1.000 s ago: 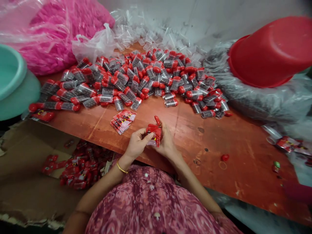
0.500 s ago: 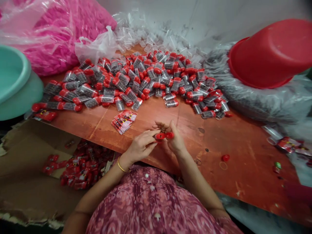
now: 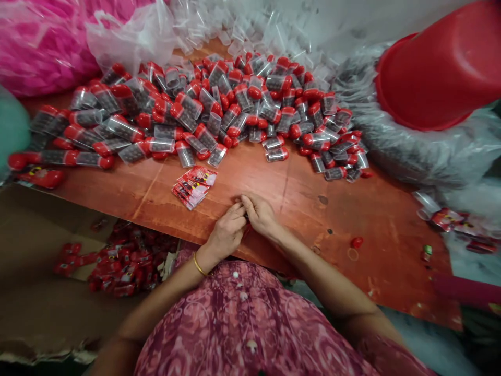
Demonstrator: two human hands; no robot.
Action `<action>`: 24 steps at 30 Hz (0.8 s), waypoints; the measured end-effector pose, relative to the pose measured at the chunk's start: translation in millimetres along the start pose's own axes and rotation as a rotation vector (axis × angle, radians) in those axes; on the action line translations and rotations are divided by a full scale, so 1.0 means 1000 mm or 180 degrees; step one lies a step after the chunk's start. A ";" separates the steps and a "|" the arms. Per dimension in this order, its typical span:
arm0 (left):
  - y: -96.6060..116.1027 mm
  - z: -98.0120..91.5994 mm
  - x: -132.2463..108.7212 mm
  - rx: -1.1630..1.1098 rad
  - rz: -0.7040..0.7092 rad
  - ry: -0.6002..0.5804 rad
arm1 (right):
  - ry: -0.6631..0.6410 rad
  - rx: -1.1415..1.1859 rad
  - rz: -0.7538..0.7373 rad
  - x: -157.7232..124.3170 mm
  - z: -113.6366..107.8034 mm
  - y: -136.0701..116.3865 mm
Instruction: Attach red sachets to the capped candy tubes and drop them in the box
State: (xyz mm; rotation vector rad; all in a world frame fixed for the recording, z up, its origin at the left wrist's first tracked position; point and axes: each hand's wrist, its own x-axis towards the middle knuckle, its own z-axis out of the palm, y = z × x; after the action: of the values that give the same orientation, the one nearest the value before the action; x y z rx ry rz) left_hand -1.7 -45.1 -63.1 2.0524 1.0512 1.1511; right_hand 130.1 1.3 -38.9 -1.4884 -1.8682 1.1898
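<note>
My left hand [image 3: 228,230] and my right hand [image 3: 259,213] meet over the front part of the table, fingers closed together. Between them is a small red-capped tube [image 3: 247,228], almost wholly covered by the fingers; only a bit of red and a dark edge show. Just beyond my left hand lies a small stack of red printed cards [image 3: 194,186]. Farther back, a wide heap of clear tubes with red caps and dark contents [image 3: 205,137] spreads across the table.
Clear empty tubes [image 3: 250,31] are piled against the wall. A red bucket [image 3: 442,68] sits on a plastic bag [image 3: 415,151] at right. A loose red cap [image 3: 357,242] lies on the wooden table [image 3: 297,193]. Below left, a cardboard box [image 3: 35,292] holds red packed items [image 3: 121,261].
My right hand has turned over and closed against my left, covering the red pieces that showed between them. The view has shifted slightly.
</note>
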 end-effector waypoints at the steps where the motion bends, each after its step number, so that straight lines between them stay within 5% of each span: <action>1: 0.001 0.001 0.001 -0.0059 -0.0069 0.0059 | 0.0048 0.0081 0.0090 0.000 0.000 -0.001; 10: 0.013 0.007 0.006 -0.0728 -0.0752 0.0011 | -0.0091 0.0366 0.1002 0.014 -0.016 -0.015; 24: 0.012 0.014 -0.006 -0.0385 -0.0455 0.0015 | -0.0114 -0.0364 0.1192 -0.003 -0.011 -0.028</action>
State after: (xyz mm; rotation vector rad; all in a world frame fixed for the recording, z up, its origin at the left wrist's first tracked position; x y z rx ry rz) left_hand 12.9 -57.9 -62.7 1.8511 1.0849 1.1191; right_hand 124.7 0.9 -8.9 -1.9558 -1.7535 1.2952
